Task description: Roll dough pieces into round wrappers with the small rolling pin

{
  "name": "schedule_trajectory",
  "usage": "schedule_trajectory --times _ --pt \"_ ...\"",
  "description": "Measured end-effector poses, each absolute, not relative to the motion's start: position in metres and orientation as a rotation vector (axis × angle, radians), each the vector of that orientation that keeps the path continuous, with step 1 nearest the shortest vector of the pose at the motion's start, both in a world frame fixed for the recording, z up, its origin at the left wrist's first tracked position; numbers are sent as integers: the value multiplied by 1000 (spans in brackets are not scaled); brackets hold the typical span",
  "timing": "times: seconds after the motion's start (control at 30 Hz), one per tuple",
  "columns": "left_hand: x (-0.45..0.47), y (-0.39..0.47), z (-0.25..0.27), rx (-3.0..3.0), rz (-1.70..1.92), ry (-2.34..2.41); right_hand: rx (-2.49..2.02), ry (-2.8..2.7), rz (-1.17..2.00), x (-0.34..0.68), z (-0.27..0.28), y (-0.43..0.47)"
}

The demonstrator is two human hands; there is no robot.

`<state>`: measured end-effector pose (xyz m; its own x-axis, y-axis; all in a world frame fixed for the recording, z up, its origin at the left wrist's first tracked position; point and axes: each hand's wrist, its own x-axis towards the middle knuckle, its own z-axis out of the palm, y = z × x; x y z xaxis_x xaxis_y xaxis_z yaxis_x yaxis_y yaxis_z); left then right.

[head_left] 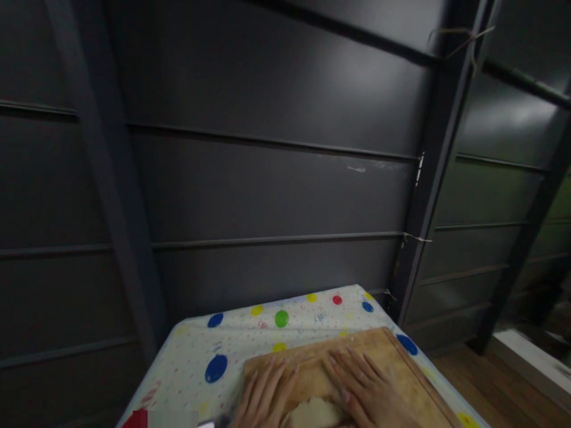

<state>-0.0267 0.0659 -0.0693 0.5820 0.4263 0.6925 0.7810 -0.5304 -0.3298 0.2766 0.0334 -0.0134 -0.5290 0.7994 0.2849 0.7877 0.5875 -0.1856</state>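
Note:
A wooden board (307, 377) lies on a table covered with a white cloth patterned with coloured dots. At the bottom edge of the view sits a pale, dough-like lump (314, 412) on the board, partly cut off by the frame. To its left, my left hand (264, 397) rests with fingers stretched and slightly apart over the board's edge area. My right hand (368, 389) is on the other side, fingers extended over the board and its thumb close to the lump; it is a little blurred. Whether either palm presses the lump is hidden.
The dotted tablecloth (250, 333) surrounds the board. Behind the table rises a dark panelled wall (276, 190) with a steel post (428, 178) at right. A red item (136, 418) and a blurred-out patch lie at lower left. A wooden floor (473, 362) shows at right.

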Motion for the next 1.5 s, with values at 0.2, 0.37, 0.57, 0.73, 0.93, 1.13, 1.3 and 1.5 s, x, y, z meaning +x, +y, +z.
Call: schedule_trajectory --times 0.2,0.37,0.57,0.73,0.93,1.13,1.3,1.5 --pt "-21 70 -54 -2260 -681 -1147 -1373 -2426 307 271 3 43" --pt "-21 76 -52 -2432 -620 -1253 -1510 -2347 388 268 2 56" --pt "-12 83 -34 -2502 -671 -1600 -1531 -2363 374 268 -1 73" --pt "-9 79 -16 -2504 -630 -1572 -1493 -2252 137 269 2 64" --pt "-18 54 -22 -2402 -649 -1110 -1344 -2363 -27 279 -10 22" --pt "-23 18 -37 -2119 -725 -939 -1240 -2476 -90 283 -30 -8" --pt "-19 19 -37 -2076 -679 -952 -1315 -2467 -55 276 -32 3" --pt "-16 45 -34 -2107 -650 -998 -1295 -2501 -13 268 -27 30"
